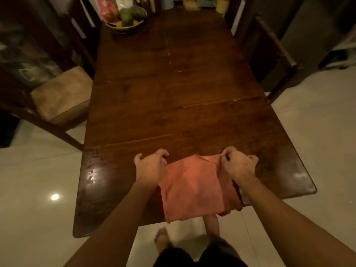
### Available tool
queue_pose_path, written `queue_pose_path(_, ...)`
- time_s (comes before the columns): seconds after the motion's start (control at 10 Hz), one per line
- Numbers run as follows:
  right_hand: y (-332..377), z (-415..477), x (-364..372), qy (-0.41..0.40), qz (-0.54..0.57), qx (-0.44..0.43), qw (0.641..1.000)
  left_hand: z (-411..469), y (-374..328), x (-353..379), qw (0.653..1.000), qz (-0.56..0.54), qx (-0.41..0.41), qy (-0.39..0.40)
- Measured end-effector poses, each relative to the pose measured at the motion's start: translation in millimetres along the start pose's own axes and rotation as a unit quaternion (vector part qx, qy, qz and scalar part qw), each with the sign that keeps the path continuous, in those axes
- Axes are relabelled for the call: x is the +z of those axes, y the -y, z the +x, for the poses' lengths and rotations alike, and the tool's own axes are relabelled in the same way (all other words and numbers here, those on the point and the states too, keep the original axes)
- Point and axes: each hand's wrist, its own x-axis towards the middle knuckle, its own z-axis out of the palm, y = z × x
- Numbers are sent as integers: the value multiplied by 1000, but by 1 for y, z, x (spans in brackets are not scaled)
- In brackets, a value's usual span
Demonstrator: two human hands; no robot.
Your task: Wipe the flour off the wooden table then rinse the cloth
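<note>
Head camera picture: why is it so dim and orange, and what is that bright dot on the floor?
Head view: warm, low indoor light tints everything brown-orange; the dot is likely a lamp reflected in the glossy floor, with softer glare on the near corners of the table; the wide lens bows the table's edges; the far fruit bowl looks blurred.

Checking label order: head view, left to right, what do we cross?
Cushioned chair → left hand → cloth → right hand → dark wooden chair.
</note>
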Motion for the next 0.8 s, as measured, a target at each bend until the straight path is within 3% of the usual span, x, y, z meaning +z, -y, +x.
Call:
queue_pose_path(0.1, 16, -35, 13, -72, -35, -70, 994, -10, 9, -3, 998, 53, 43, -3)
queue_pose_path(0.2, 30, -70, 29, 16, -93, -173, 981, -36, 31, 14, 978, 143, 143, 48)
queue_pose_path(0.3, 26, -86, 47, 97, -92, -172, 976, -55, 50, 30, 962, 197, 179, 58)
queue_pose_path(0.6, 34, -48, 32, 102, -47, 14, 994, -6, 55, 25, 955, 227, 175, 80)
queue_pose_path(0.8, 35, -58, 12, 64, 9, 31, 997, -1, 42, 15, 990, 56, 92, 87)
